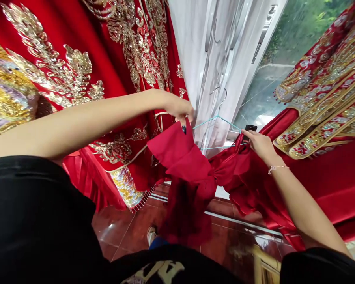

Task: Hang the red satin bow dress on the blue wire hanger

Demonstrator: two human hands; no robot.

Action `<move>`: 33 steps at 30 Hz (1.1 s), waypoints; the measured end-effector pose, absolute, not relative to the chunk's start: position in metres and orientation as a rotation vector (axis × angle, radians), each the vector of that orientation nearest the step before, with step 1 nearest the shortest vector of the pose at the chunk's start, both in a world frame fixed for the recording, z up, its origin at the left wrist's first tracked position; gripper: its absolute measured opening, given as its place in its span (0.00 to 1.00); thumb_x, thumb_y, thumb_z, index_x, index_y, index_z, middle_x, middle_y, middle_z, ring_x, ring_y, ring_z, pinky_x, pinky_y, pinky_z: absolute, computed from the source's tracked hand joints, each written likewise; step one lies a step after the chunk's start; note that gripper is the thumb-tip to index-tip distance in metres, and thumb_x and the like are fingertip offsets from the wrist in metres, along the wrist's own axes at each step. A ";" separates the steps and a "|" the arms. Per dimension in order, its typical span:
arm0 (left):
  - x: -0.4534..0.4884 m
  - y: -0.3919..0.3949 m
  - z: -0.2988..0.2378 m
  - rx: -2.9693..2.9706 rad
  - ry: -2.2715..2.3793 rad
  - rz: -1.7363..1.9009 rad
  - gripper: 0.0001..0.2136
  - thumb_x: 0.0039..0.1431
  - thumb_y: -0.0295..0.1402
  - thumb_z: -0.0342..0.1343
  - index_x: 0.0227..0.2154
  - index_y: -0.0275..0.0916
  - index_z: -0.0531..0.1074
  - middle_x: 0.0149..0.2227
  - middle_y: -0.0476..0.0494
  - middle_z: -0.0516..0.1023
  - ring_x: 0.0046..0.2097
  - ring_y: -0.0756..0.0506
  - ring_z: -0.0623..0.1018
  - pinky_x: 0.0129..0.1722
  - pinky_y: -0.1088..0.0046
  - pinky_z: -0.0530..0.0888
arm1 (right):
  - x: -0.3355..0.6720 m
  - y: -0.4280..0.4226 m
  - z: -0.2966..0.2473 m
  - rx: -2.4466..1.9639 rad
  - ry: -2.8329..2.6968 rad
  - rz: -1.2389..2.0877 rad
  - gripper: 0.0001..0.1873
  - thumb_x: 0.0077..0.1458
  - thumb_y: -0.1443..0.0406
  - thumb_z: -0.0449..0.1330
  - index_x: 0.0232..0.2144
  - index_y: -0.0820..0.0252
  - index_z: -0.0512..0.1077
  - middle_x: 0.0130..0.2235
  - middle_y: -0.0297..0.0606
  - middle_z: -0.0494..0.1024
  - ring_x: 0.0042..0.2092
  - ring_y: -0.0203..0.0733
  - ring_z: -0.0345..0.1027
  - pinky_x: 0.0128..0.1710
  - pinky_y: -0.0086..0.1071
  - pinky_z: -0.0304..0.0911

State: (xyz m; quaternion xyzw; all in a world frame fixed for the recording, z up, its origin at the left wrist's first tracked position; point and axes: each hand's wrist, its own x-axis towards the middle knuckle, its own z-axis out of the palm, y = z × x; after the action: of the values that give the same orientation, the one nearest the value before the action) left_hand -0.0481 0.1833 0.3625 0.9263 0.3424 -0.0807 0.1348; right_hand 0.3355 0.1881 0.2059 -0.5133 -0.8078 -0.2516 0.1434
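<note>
A plain red garment [192,165] hangs in front of me on a thin teal wire hanger [217,118]. My left hand [179,107] pinches the garment's upper left edge, fingers closed on the cloth, dark-painted nails showing. My right hand [258,142] grips the garment's right end at the hanger's clip, with a small black clip [250,128] just above the fingers. A bracelet sits on my right wrist. The red cloth sags between the two hands and trails down toward the floor.
A red robe with gold embroidery [85,75] hangs at left; another embroidered red robe [325,102] hangs at right. White sheer curtain [213,59] and a glass door [278,67] lie behind. Dark red floor tiles [130,228] show below, with my shoe [151,233].
</note>
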 end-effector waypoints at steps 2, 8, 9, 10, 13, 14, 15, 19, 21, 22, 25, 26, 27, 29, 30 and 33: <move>-0.035 0.183 0.368 2.687 1.074 -0.084 0.07 0.57 0.32 0.62 0.38 0.37 0.77 0.39 0.48 0.78 0.44 0.42 0.80 0.47 0.62 0.74 | 0.335 0.183 0.203 -1.458 -2.333 -0.688 0.33 0.54 0.75 0.51 0.61 0.54 0.69 0.53 0.45 0.80 0.45 0.51 0.78 0.28 0.35 0.66; -0.035 0.142 0.342 2.780 1.308 0.512 0.21 0.60 0.34 0.60 0.55 0.39 0.67 0.54 0.40 0.74 0.53 0.35 0.78 0.54 0.54 0.73 | 0.332 0.157 0.191 -1.411 -2.291 -0.388 0.36 0.50 0.76 0.51 0.61 0.51 0.68 0.52 0.42 0.80 0.47 0.53 0.77 0.38 0.39 0.72; -0.036 0.137 0.330 2.800 1.393 0.483 0.20 0.61 0.37 0.60 0.55 0.39 0.68 0.53 0.38 0.75 0.54 0.33 0.77 0.54 0.53 0.72 | 0.333 0.152 0.188 -1.385 -2.271 -0.303 0.35 0.52 0.75 0.50 0.61 0.51 0.68 0.53 0.42 0.80 0.48 0.52 0.77 0.41 0.40 0.73; -0.037 0.135 0.318 2.797 1.475 0.466 0.21 0.62 0.39 0.59 0.56 0.40 0.67 0.53 0.37 0.75 0.54 0.32 0.77 0.54 0.52 0.73 | 0.335 0.148 0.185 -1.335 -2.248 -0.219 0.34 0.53 0.74 0.50 0.61 0.51 0.67 0.54 0.42 0.79 0.50 0.52 0.76 0.44 0.42 0.72; -0.036 0.137 0.285 2.758 1.567 0.475 0.23 0.64 0.41 0.55 0.60 0.41 0.64 0.57 0.32 0.74 0.56 0.31 0.76 0.53 0.53 0.73 | 0.347 0.137 0.178 -1.130 -2.110 -0.116 0.32 0.53 0.71 0.52 0.61 0.53 0.65 0.60 0.45 0.72 0.59 0.53 0.69 0.55 0.49 0.68; -0.035 0.140 0.278 2.754 1.555 0.497 0.23 0.64 0.40 0.54 0.60 0.40 0.63 0.58 0.32 0.73 0.57 0.32 0.76 0.53 0.53 0.73 | 0.352 0.134 0.176 -1.095 -2.061 -0.148 0.32 0.52 0.70 0.54 0.60 0.54 0.66 0.61 0.46 0.70 0.61 0.54 0.65 0.58 0.51 0.65; -0.034 0.144 0.272 2.757 1.531 0.522 0.23 0.65 0.39 0.53 0.61 0.39 0.63 0.58 0.31 0.73 0.57 0.32 0.75 0.54 0.53 0.73 | 0.357 0.131 0.176 -1.088 -2.044 -0.195 0.30 0.50 0.70 0.55 0.57 0.54 0.68 0.61 0.47 0.70 0.62 0.56 0.63 0.59 0.54 0.63; -0.032 0.158 0.263 2.754 1.475 0.637 0.22 0.64 0.35 0.51 0.60 0.38 0.62 0.56 0.32 0.74 0.58 0.35 0.74 0.56 0.55 0.72 | 0.371 0.119 0.182 -1.179 -2.381 -0.161 0.28 0.47 0.74 0.53 0.51 0.54 0.73 0.58 0.45 0.72 0.51 0.51 0.72 0.53 0.48 0.68; -0.030 0.162 0.262 2.732 1.516 0.690 0.22 0.63 0.34 0.51 0.59 0.38 0.62 0.55 0.33 0.74 0.57 0.35 0.74 0.56 0.53 0.72 | 0.372 0.113 0.188 -1.243 -2.523 -0.100 0.29 0.48 0.75 0.52 0.52 0.55 0.74 0.62 0.45 0.69 0.41 0.42 0.75 0.43 0.39 0.71; -0.029 0.162 0.261 2.720 1.549 0.712 0.22 0.63 0.33 0.51 0.59 0.39 0.63 0.54 0.33 0.74 0.56 0.34 0.74 0.55 0.52 0.72 | 0.371 0.110 0.191 -1.272 -2.548 -0.106 0.30 0.48 0.75 0.52 0.52 0.55 0.74 0.64 0.45 0.67 0.38 0.40 0.75 0.40 0.36 0.70; -0.024 0.162 0.258 2.706 1.605 0.744 0.22 0.62 0.30 0.50 0.59 0.40 0.63 0.53 0.33 0.74 0.56 0.33 0.74 0.54 0.48 0.72 | 0.365 0.102 0.196 -1.278 -2.625 -0.138 0.33 0.48 0.75 0.52 0.56 0.53 0.73 0.65 0.44 0.67 0.45 0.42 0.76 0.39 0.33 0.69; -0.022 0.161 0.258 2.705 1.611 0.748 0.22 0.62 0.29 0.49 0.59 0.39 0.63 0.53 0.32 0.74 0.56 0.32 0.74 0.54 0.47 0.72 | 0.363 0.101 0.197 -1.276 -2.663 -0.113 0.35 0.48 0.75 0.52 0.58 0.52 0.71 0.64 0.42 0.68 0.47 0.42 0.75 0.40 0.32 0.69; -0.021 0.161 0.257 2.704 1.618 0.751 0.22 0.61 0.28 0.49 0.59 0.38 0.63 0.53 0.32 0.74 0.56 0.31 0.73 0.54 0.46 0.72 | 0.361 0.101 0.197 -1.287 -2.702 -0.075 0.36 0.48 0.75 0.52 0.60 0.52 0.69 0.64 0.41 0.70 0.48 0.42 0.75 0.39 0.32 0.68; -0.020 0.159 0.256 2.707 1.646 0.764 0.23 0.61 0.27 0.48 0.59 0.38 0.63 0.54 0.31 0.73 0.57 0.30 0.73 0.55 0.43 0.70 | 0.362 0.105 0.195 -1.355 -2.746 0.004 0.35 0.47 0.75 0.53 0.58 0.53 0.71 0.60 0.41 0.74 0.45 0.42 0.76 0.37 0.31 0.67; -0.020 0.159 0.255 2.712 1.665 0.778 0.23 0.60 0.26 0.48 0.59 0.39 0.64 0.53 0.32 0.73 0.56 0.30 0.73 0.55 0.42 0.70 | 0.364 0.108 0.195 -1.393 -2.751 0.047 0.31 0.47 0.75 0.53 0.54 0.55 0.74 0.57 0.41 0.77 0.42 0.41 0.76 0.35 0.31 0.66; -0.021 0.159 0.251 2.738 1.679 0.842 0.24 0.59 0.24 0.47 0.59 0.41 0.65 0.53 0.33 0.73 0.55 0.30 0.74 0.53 0.43 0.72 | 0.379 0.119 0.202 -1.399 -2.699 0.182 0.18 0.45 0.73 0.53 0.36 0.59 0.77 0.40 0.40 0.82 0.34 0.40 0.73 0.35 0.32 0.64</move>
State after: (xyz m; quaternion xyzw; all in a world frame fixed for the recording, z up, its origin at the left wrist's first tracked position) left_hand -0.0211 0.1595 0.2511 0.8213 0.5038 0.2525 -0.0891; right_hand 0.3789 0.1189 0.2024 -0.4587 -0.8853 0.0598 0.0481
